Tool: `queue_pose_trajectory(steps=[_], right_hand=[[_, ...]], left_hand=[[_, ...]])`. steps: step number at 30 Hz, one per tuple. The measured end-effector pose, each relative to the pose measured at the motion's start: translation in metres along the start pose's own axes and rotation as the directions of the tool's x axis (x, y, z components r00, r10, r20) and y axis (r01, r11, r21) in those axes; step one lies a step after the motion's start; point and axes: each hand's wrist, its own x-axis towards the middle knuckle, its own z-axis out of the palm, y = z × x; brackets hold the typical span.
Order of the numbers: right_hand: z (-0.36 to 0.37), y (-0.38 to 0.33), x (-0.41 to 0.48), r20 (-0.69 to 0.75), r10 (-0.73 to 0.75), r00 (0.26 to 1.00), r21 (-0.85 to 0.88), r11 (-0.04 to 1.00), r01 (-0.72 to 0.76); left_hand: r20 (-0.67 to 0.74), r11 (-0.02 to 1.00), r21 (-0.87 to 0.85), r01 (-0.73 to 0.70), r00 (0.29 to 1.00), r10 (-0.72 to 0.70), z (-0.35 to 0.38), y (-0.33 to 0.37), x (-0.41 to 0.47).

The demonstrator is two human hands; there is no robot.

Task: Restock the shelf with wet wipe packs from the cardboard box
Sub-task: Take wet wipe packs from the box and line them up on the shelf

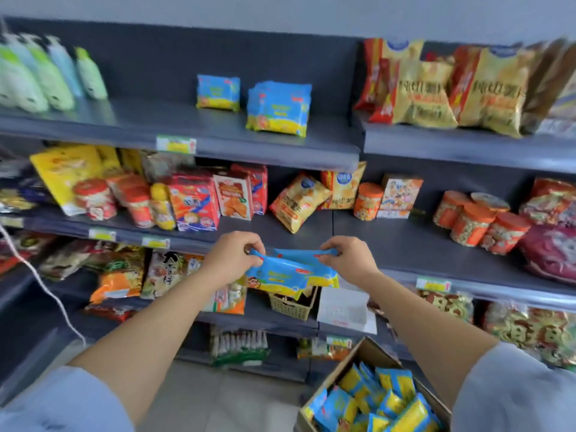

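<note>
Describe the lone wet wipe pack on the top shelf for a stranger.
On the grey metal top shelf, between pale green bottles at left and gold snack bags at right, stands a small blue-and-yellow plastic wet wipe pack. It stands alone, just left of a thicker group of matching packs.

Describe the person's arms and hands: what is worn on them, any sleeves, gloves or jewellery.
The left hand and right hand are bare: no gloves, and no ring, watch or bracelet shows. Both forearms are uncovered. A pale blue-grey left sleeve and a matching right sleeve begin near the elbows, in plain fabric with no visible markings.
</note>
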Motion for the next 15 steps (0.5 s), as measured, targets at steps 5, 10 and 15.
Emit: queue_pose_trajectory(steps=[5,10,15], right_hand=[[0.003,-0.082,0.026,-0.072,-0.064,0.995,0.024,0.998,0.066],[0.014,-0.151,0.053,-0.113,-0.129,0.985,0.05,0.989,0.136],[0.027,-0.207,0.076,-0.178,-0.144,0.973,0.111,0.98,0.166]], left_hand=[[-0.088,0.999,-0.044,-0.027,0.996,0.023,-0.072,-0.02,0.011],[-0.161,0.995,-0.077,-0.064,0.986,0.051,-0.136,-0.045,0.025],[-0.185,0.988,-0.113,-0.106,0.979,0.084,-0.19,-0.069,0.037]])
